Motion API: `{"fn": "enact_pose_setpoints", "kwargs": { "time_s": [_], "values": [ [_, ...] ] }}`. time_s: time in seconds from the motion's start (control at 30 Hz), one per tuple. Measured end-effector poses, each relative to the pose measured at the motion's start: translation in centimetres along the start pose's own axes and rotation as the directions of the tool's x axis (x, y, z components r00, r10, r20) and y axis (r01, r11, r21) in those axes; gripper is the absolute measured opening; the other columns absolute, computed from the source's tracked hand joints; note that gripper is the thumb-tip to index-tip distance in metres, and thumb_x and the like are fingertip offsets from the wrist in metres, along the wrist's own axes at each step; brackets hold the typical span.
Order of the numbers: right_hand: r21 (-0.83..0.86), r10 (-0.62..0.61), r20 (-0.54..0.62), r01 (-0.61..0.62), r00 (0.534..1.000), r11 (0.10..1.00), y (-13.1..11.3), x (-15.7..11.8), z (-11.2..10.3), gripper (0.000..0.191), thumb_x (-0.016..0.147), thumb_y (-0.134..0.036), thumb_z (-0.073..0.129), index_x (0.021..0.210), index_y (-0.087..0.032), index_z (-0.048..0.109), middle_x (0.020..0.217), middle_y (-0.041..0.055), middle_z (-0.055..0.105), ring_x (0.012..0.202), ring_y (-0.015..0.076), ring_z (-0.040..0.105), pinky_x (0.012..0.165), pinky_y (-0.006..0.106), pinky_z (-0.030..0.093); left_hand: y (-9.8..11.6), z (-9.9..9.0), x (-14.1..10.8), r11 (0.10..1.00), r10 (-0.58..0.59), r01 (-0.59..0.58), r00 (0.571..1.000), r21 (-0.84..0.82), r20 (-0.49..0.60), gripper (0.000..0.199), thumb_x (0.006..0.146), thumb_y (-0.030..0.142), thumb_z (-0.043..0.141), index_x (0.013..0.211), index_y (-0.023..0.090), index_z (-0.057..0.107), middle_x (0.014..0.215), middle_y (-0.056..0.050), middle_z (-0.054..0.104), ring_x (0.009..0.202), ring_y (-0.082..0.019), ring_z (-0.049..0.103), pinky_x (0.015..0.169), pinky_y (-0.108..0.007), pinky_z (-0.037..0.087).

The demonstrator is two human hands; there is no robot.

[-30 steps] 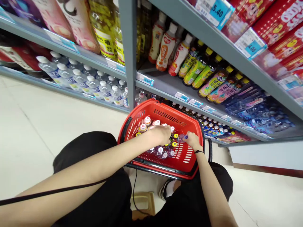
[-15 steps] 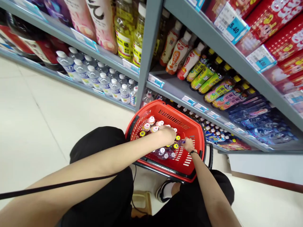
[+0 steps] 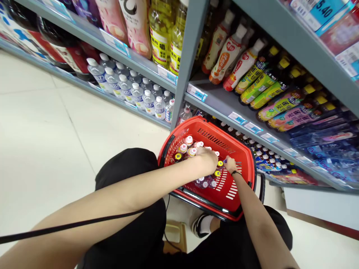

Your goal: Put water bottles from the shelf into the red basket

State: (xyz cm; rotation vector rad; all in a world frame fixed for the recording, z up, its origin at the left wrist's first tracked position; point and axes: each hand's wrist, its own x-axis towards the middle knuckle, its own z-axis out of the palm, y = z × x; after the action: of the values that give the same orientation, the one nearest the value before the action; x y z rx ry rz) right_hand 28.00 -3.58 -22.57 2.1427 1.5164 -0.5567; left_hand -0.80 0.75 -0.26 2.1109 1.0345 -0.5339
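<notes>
My left hand point(image 3: 206, 158) lies over a packed group of small bottles point(image 3: 190, 151) in a red plastic shopping basket point(image 3: 213, 129), its fingers pointing down among the caps. Whether it grips one, I cannot tell. These bottles have pink, white, yellow or purple caps, and some stand upright. My right hand point(image 3: 230, 164), with a black band at the wrist, pinches a small purple-capped bottle point(image 3: 225, 161) just beside my left hand. Most of that bottle is hidden by my fingers.
Grey metal shelves point(image 3: 235, 101) with priced drinks run along the top and right, divided by an upright post point(image 3: 189, 63). Water bottles point(image 3: 126, 89) stand on a low shelf. The basket rests on my black-clad legs point(image 3: 126, 186) above a pale tiled floor point(image 3: 50, 123).
The whole scene has shifted right in view. My right hand has moved closer to my left, and less of the purple-capped bottle shows.
</notes>
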Motion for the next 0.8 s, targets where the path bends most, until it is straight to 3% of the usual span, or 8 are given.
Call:
{"fn": "enact_pose_setpoints", "kwargs": {
  "time_s": [0.3, 0.5, 0.67, 0.8],
  "values": [
    [0.01, 0.018, 0.018, -0.018, 1.0, 1.0, 1.2, -1.3, 3.1, 0.032, 0.102, -0.034, 0.063, 0.128, -0.014, 0.061, 0.115, 0.0086, 0.068, 0.099, 0.0217, 0.068, 0.089, 0.042, 0.058, 1.0, 1.4, 1.5, 0.999, 0.029, -0.03, 0.999, 0.044, 0.016, 0.04, 0.083, 0.018, 0.074, 0.122, 0.005, 0.073, 0.122, -0.027, 0.072, 0.117, -0.038, 0.068, 0.099, -0.047, 0.052],
    [-0.018, 0.024, 0.079, -0.023, 0.997, 1.0, 0.5, -2.3, 3.0, 0.033, 0.101, -0.033, 0.065, 0.128, -0.015, 0.062, 0.118, 0.0092, 0.068, 0.102, 0.0224, 0.069, 0.089, 0.042, 0.059, 1.0, 1.2, 1.0, 0.996, 0.055, -0.059, 0.997, 0.071, 0.046, 0.036, 0.089, 0.018, 0.067, 0.122, 0.004, 0.071, 0.125, -0.027, 0.071, 0.12, -0.039, 0.067, 0.101, -0.048, 0.052],
    [-0.046, 0.016, 0.154, -0.009, 0.988, 0.999, -0.7, -3.2, -0.3, 0.031, 0.1, -0.035, 0.067, 0.122, -0.013, 0.065, 0.116, 0.0099, 0.069, 0.1, 0.022, 0.07, 0.088, 0.041, 0.06, 0.9, 1.5, 1.1, 0.998, 0.03, -0.032, 0.999, 0.045, 0.033, 0.035, 0.087, 0.021, 0.07, 0.118, 0.004, 0.073, 0.122, -0.029, 0.072, 0.118, -0.041, 0.068, 0.101, -0.051, 0.051],
    [-0.046, 0.028, 0.133, -0.022, 0.991, 0.999, 0.3, -4.4, -6.3, 0.031, 0.101, -0.042, 0.065, 0.11, -0.013, 0.069, 0.106, 0.0079, 0.072, 0.092, 0.0199, 0.071, 0.086, 0.04, 0.06, 0.5, 2.1, 1.0, 0.998, 0.057, -0.057, 0.998, 0.023, -0.01, 0.031, 0.086, 0.026, 0.07, 0.112, 0.01, 0.075, 0.119, -0.025, 0.073, 0.115, -0.039, 0.069, 0.101, -0.049, 0.05]
  ]
}}
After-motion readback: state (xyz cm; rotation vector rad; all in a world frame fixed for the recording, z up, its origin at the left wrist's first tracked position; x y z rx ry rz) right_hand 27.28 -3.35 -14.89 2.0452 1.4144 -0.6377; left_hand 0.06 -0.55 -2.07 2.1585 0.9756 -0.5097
